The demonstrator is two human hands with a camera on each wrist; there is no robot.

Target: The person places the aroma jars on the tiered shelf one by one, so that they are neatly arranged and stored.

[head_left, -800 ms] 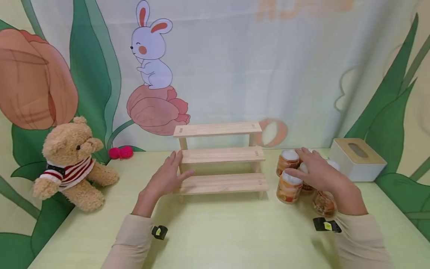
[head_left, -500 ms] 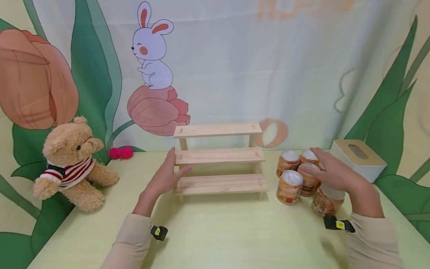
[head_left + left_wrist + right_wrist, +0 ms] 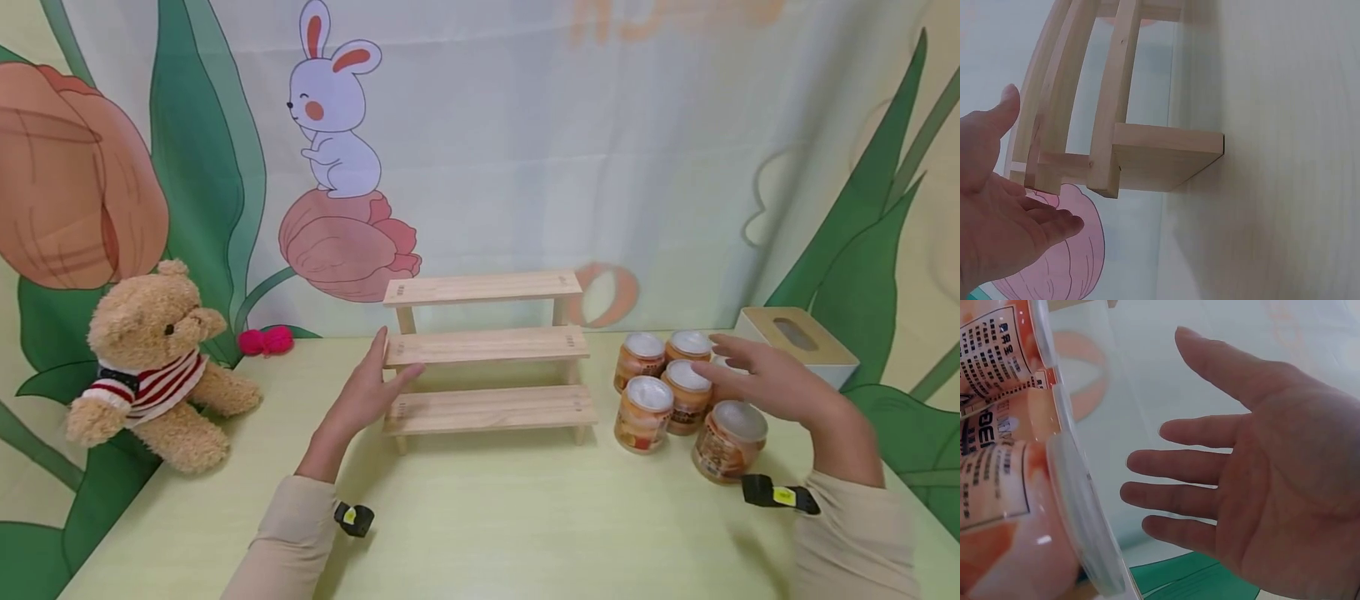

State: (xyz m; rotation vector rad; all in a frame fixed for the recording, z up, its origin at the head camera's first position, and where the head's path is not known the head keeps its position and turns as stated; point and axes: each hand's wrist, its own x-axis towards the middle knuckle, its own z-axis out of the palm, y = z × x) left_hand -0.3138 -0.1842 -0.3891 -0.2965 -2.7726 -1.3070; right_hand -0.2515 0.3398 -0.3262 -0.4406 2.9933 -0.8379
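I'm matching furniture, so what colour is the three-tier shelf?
The shelf is pale beige wood with faint grain, showing best in the head view.

Shelf (image 3: 487,344) pale tan; jars (image 3: 642,423) orange-brown, lids (image 3: 649,394) probably whitish; bear (image 3: 135,321) brown, shirt (image 3: 171,387) striped red-white.

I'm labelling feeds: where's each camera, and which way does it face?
Head: worn on the head, facing forward and down at the wooden rack and jars; left hand, right hand and sleeves show.
Left wrist: on that wrist, facing the rack's end and backdrop; part of the left hand shows.
Right wrist: on that wrist, facing jars and backdrop; right hand shows.
Shared: head and left wrist views both show the rack.
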